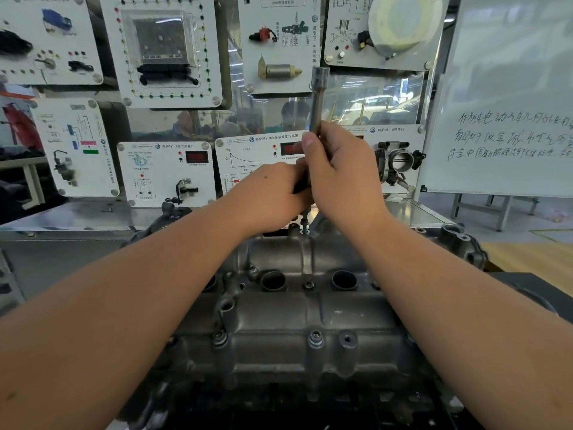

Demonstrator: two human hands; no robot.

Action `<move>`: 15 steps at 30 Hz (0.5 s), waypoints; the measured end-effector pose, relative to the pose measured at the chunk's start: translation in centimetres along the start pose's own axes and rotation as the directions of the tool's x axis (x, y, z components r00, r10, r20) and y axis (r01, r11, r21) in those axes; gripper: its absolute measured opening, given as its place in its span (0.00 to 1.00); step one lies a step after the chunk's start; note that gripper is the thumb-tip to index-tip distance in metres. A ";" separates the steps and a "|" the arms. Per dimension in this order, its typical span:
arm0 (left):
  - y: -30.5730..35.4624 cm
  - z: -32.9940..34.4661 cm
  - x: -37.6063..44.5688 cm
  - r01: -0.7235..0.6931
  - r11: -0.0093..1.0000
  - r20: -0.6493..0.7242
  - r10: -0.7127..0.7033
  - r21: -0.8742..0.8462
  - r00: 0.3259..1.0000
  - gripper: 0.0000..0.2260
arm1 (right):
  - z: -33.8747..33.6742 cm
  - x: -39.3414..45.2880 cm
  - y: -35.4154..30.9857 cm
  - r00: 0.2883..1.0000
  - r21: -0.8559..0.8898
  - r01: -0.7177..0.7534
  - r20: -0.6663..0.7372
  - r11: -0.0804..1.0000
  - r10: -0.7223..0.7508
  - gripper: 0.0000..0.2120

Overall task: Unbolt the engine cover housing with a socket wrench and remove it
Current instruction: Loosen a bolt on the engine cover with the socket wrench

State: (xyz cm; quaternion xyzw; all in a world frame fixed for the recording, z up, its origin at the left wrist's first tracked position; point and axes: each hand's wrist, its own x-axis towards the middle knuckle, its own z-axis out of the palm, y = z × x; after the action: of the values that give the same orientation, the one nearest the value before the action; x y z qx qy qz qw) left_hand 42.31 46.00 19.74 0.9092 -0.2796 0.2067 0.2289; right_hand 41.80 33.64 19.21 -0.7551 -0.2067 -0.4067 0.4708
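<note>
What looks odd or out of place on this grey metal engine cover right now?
One thing stands out: the long silver socket tube is held upright in the air by the right hand, its open end pointing up, away from the bolts on the grey metal engine cover. Nothing looks spilled or damaged.

One head-worn wide-angle view looks forward and down from just above and behind the forearms. The engine cover (279, 321) fills the 6 o'clock half, close beneath the lens. Both hands meet near centre, left hand (273, 193) and right hand (341, 172), at arm's reach. A wall of display panels (167, 51) spans 12 o'clock; a whiteboard (511, 103) stands at 2 o'clock.
</note>
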 end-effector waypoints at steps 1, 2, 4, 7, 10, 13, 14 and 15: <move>0.0 -0.1 0.0 0.005 1.000 -0.005 -0.005 0.019 1.000 0.11 | 0.0 -0.1 -0.1 1.000 0.021 -0.008 -0.002 1.000 0.008 0.08; 0.1 -0.1 0.0 0.008 0.999 -0.012 -0.007 0.038 1.000 0.12 | 0.0 -0.2 -0.1 1.000 0.039 -0.021 -0.011 0.999 0.021 0.08; 0.1 -0.1 0.0 0.013 0.999 -0.023 -0.012 0.051 1.000 0.12 | 0.0 -0.2 -0.1 0.999 0.047 -0.036 -0.026 0.998 0.038 0.08; 0.1 0.0 -0.1 0.018 1.000 -0.016 -0.018 0.010 1.000 0.08 | 0.0 0.0 0.0 0.999 0.032 -0.043 -0.029 0.999 0.044 0.08; 0.0 0.2 -0.1 0.018 0.998 0.015 -0.017 -0.053 1.000 0.07 | 0.1 0.0 0.0 0.998 0.032 -0.065 -0.023 0.997 0.065 0.07; 0.0 0.2 -0.1 -0.006 1.000 0.012 0.006 -0.014 1.000 0.08 | 0.1 0.0 0.0 0.998 0.027 -0.055 -0.025 0.998 0.056 0.09; 0.0 0.2 -0.1 -0.009 1.000 0.010 0.009 0.006 1.000 0.08 | 0.1 0.0 -0.1 0.999 0.020 -0.040 -0.030 0.999 0.040 0.09; -0.1 0.1 0.0 -0.007 1.000 0.005 0.007 0.025 1.000 0.07 | 0.0 -0.1 -0.2 0.999 0.016 -0.026 -0.034 1.000 0.027 0.09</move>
State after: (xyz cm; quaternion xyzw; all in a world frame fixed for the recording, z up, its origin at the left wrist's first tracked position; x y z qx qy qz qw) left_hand 42.34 46.01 19.61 0.9115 -0.2808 0.2087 0.2162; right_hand 41.62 33.78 19.29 -0.7470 -0.1917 -0.4116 0.4855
